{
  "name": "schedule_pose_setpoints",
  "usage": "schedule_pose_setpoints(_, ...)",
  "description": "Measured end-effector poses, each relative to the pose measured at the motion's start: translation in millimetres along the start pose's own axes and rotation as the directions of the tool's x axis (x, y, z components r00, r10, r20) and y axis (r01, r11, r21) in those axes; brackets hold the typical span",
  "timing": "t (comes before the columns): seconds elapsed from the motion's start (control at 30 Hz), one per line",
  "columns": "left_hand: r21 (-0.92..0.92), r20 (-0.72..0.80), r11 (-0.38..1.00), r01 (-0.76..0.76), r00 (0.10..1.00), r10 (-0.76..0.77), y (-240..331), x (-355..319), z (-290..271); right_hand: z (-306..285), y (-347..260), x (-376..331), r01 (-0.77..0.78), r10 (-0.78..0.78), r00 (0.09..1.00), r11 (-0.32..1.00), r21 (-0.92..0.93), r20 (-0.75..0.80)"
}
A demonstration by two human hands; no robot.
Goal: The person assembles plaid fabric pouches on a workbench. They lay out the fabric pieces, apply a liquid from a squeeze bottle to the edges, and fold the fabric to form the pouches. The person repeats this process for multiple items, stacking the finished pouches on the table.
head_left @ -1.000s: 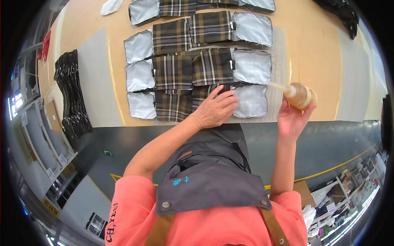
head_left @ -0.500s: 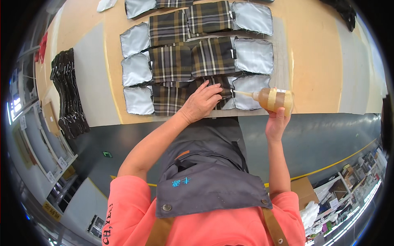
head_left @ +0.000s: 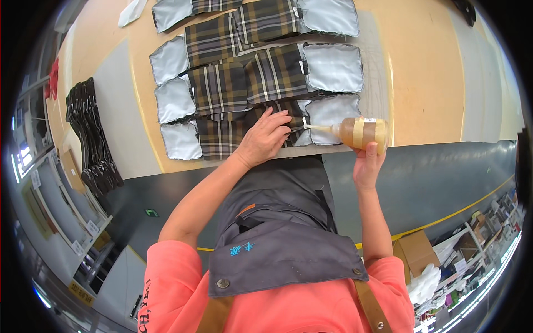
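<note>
My right hand [head_left: 368, 166] is wrapped round a squeeze bottle [head_left: 348, 132] of amber-brown liquid, with pale tape round its body. The bottle lies tilted almost level, its thin pale nozzle [head_left: 321, 128] pointing left. The nozzle tip is at the right edge of the nearest plaid fabric piece [head_left: 219, 136], beside a small white spot. On that piece rests my left hand [head_left: 264, 139], fingers stretched out and a little apart, fingertips close to the nozzle tip. A pale lining panel [head_left: 335, 105] lies under and behind the nozzle.
More plaid pieces [head_left: 219, 89] with pale lining panels [head_left: 334, 67] lie overlapping in rows farther up the tan table [head_left: 422, 72]. A stack of dark fabric pieces [head_left: 91, 133] hangs over the table's near edge at left. Shelving [head_left: 58, 205] stands beyond on the left.
The view has shifted, so the fabric and table sit slightly farther left. My hands keep nearly the same pose, and the nozzle tip stays by the fabric edge, where a white spot now shows.
</note>
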State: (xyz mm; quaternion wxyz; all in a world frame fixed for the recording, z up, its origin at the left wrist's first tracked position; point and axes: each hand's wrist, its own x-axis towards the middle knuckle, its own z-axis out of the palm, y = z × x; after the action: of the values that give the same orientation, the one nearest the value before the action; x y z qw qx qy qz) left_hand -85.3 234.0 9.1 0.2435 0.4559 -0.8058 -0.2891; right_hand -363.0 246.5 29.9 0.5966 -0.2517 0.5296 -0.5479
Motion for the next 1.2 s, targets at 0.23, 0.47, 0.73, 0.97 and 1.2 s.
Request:
schedule_pose_setpoints(0.23,0.001,0.004,1.000,0.000,1.000,0.000,0.7,0.8,-0.2,17.9,-2.1,8.2,0.013,-0.014,1.000,0.999,0.034,0.021)
schedule_pose_setpoints(0.47,0.001,0.004,1.000,-0.001,1.000,0.001,0.8,0.9,-0.7,4.6,-4.8,-4.3,-0.013,0.013,1.000,1.000,-0.017,0.005)
schedule_pose_setpoints(0.73,0.003,-0.020,1.000,-0.016,1.000,0.016,-1.1,-0.6,0.8,4.9,-4.3,-4.3,-0.014,0.014,1.000,1.000,0.026,-0.007)
schedule_pose_setpoints(0.97,0.005,-0.045,1.000,-0.018,0.999,0.018,-0.4,-0.7,2.2,2.6,1.7,-6.5,-0.001,0.003,0.998,1.000,0.027,-0.057)
schedule_pose_setpoints(1.2,0.004,-0.055,1.000,-0.030,0.998,0.031,-0.4,-0.2,2.5,6.4,-2.7,-14.1,0.002,-0.002,1.000,1.000,-0.021,-0.030)
